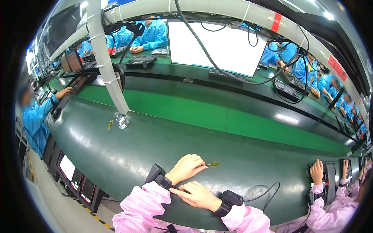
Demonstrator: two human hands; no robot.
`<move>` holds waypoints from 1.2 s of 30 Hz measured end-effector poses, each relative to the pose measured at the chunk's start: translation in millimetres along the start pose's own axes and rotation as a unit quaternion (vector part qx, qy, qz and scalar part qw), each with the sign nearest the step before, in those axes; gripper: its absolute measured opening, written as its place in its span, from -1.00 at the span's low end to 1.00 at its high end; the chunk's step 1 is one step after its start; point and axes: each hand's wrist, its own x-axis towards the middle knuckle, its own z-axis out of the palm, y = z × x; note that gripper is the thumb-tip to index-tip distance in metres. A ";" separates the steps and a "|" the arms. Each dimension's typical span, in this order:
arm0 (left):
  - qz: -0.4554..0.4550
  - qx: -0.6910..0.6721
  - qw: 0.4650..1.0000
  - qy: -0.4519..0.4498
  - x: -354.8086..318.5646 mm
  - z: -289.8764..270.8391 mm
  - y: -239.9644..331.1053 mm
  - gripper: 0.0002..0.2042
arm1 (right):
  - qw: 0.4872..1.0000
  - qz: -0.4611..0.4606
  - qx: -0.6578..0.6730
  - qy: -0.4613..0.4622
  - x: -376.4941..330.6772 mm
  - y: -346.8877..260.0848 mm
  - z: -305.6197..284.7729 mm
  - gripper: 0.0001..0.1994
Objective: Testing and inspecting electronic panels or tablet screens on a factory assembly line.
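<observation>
My left hand rests just above the dark green table mat, its fingertips pinched on a small, thin yellow-gold film piece. Nearer to me, my right hand lies low over the mat with nothing visible in it. Its index finger stretches left to the black wrist strap on my left wrist, while the other fingers bend loosely. A second black strap with a box-shaped unit sits on my right wrist. Another yellow-gold piece lies on the mat farther off to the left.
A grey post on a metal foot rises from the table's far side. Beyond runs a green conveyor belt, with a white-lit monitor behind it. A black cable curls right of my hands. A co-worker's hand is at right.
</observation>
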 end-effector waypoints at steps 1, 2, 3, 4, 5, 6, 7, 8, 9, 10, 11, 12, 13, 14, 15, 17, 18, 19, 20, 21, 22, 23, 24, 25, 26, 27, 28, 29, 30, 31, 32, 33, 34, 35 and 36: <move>0.001 0.003 1.000 0.002 0.0 0.3 0.1 -0.87 | 0.999 0.012 0.012 -0.027 -0.4 -0.6 1.3 -0.48; 0.001 0.006 1.000 0.005 -0.3 0.9 0.4 -0.87 | 0.998 0.020 0.030 -0.047 -1.2 -1.3 2.2 -0.48; -0.001 0.004 1.000 0.005 -0.5 1.3 0.4 -0.87 | 0.998 0.024 0.029 -0.040 -1.8 -0.4 2.2 -0.53; -0.004 0.007 1.000 0.003 -0.8 1.6 0.2 -0.87 | 0.998 0.023 0.031 -0.043 -2.3 0.0 2.6 -0.53; -0.011 0.013 1.000 -0.001 -1.5 1.6 0.4 -0.87 | 0.998 0.025 0.025 -0.047 -2.4 0.4 2.8 -0.55; -0.009 0.011 1.000 0.002 -2.2 1.6 0.7 -0.87 | 0.998 0.030 0.020 -0.058 -2.2 0.7 3.2 -0.57; -0.011 0.008 1.000 0.004 -2.0 1.7 0.9 -0.87 | 0.998 0.025 0.017 -0.049 -2.0 0.7 3.2 -0.57; -0.014 0.008 1.000 0.003 -1.4 1.5 0.8 -0.87 | 0.998 0.031 0.022 -0.052 -1.7 0.5 3.3 -0.60; -0.006 0.007 1.000 0.005 -1.1 1.4 1.1 -0.87 | 0.997 0.040 0.027 -0.054 -1.4 0.6 3.3 -0.63; -0.006 0.005 1.000 0.009 -0.9 1.3 1.5 -0.87 | 0.998 0.039 0.020 -0.050 -1.0 1.0 3.1 -0.63; -0.006 0.002 1.000 0.012 -0.5 1.3 1.6 -0.88 | 0.998 0.042 0.027 -0.040 -0.7 0.9 3.5 -0.66; 0.000 0.001 1.000 0.009 0.1 1.3 1.6 -0.88 | 0.998 0.047 0.039 -0.030 -0.4 1.2 3.7 -0.68; -0.004 0.006 1.000 0.006 0.0 1.6 1.8 -0.88 | 0.998 0.046 0.040 -0.026 -1.1 1.3 3.4 -0.71; -0.009 0.011 1.000 0.004 -0.3 2.1 2.2 -0.88 | 0.998 0.049 0.031 -0.022 -1.6 1.2 3.6 -0.71; -0.014 0.013 1.000 -0.003 -0.4 2.1 1.9 -0.87 | 0.998 0.052 0.025 -0.026 -2.2 1.4 3.6 -0.70; -0.012 0.004 1.000 0.004 -0.4 2.3 1.9 -0.87 | 0.998 0.053 0.020 -0.030 -3.8 1.5 3.0 -0.70; -0.016 0.001 1.000 0.007 -0.7 1.7 2.0 -0.87 | 0.998 0.053 -0.001 0.026 -4.5 1.2 2.5 -0.69; -0.013 0.002 1.000 0.009 -0.5 1.0 2.3 -0.87 | 0.995 0.053 -0.019 0.082 -4.6 1.5 1.8 -0.68; -0.012 0.001 1.000 0.011 -0.4 0.3 2.7 -0.87 | 0.995 0.052 -0.023 0.087 -4.6 2.7 0.3 -0.68; -0.011 0.001 1.000 0.013 0.3 -0.4 3.1 -0.87 | 0.987 0.079 -0.051 0.130 -4.9 5.6 -2.7 -0.67; -0.006 0.004 1.000 0.012 0.8 -1.1 3.6 -0.87 | 0.975 0.100 -0.073 0.185 -5.4 8.5 -6.0 -0.67; -0.009 -0.007 1.000 0.016 1.0 -1.9 4.3 -0.87 | 0.967 0.110 -0.098 0.206 -5.1 13.4 -9.8 -0.67; -0.016 -0.020 1.000 0.016 0.8 -2.4 5.4 -0.88 | 0.963 0.123 -0.113 0.213 -6.3 19.1 -15.5 -0.67; 0.008 -0.014 0.999 0.033 1.4 -3.4 5.3 -0.88 | 0.956 0.143 -0.125 0.224 -7.5 25.1 -20.7 -0.66; 0.010 -0.014 0.999 0.029 1.2 -3.4 6.4 -0.88 | 0.950 0.167 -0.132 0.229 -8.6 31.1 -25.7 -0.64; 0.000 -0.009 0.999 0.031 1.0 -3.1 7.5 -0.89 | 0.944 0.193 -0.135 0.231 -9.6 36.3 -29.9 -0.63; -0.011 -0.004 0.999 0.035 0.8 -3.1 8.4 -0.89 | 0.938 0.224 -0.139 0.224 -10.6 40.7 -33.1 -0.63; -0.018 -0.005 0.999 0.030 0.5 -3.4 9.0 -0.88 | 0.941 0.234 -0.122 0.213 -11.7 44.5 -35.6 -0.61; -0.020 -0.004 0.999 0.031 0.3 -3.6 9.8 -0.88 | 0.942 0.232 -0.119 0.213 -12.2 46.1 -35.2 -0.61; -0.019 -0.009 0.999 0.024 0.6 -4.2 9.7 -0.88 | 0.944 0.242 -0.112 0.196 -12.6 47.4 -34.4 -0.60; -0.024 -0.015 1.000 0.011 1.4 -4.6 9.6 -0.88 | 0.945 0.254 -0.107 0.178 -13.4 48.1 -33.6 -0.60; -0.014 -0.013 1.000 0.016 1.6 -4.9 9.4 -0.88 | 0.945 0.260 -0.105 0.167 -14.4 47.7 -31.8 -0.59; -0.010 -0.008 1.000 0.007 1.6 -5.1 9.0 -0.88 | 0.946 0.260 -0.106 0.161 -14.8 47.7 -30.3 -0.59; -0.006 -0.004 1.000 -0.002 1.9 -4.6 8.5 -0.88 | 0.947 0.254 -0.101 0.167 -14.7 48.2 -30.0 -0.61; -0.004 -0.007 1.000 -0.004 2.1 -4.3 7.5 -0.88 | 0.948 0.249 -0.101 0.168 -13.7 47.6 -30.4 -0.62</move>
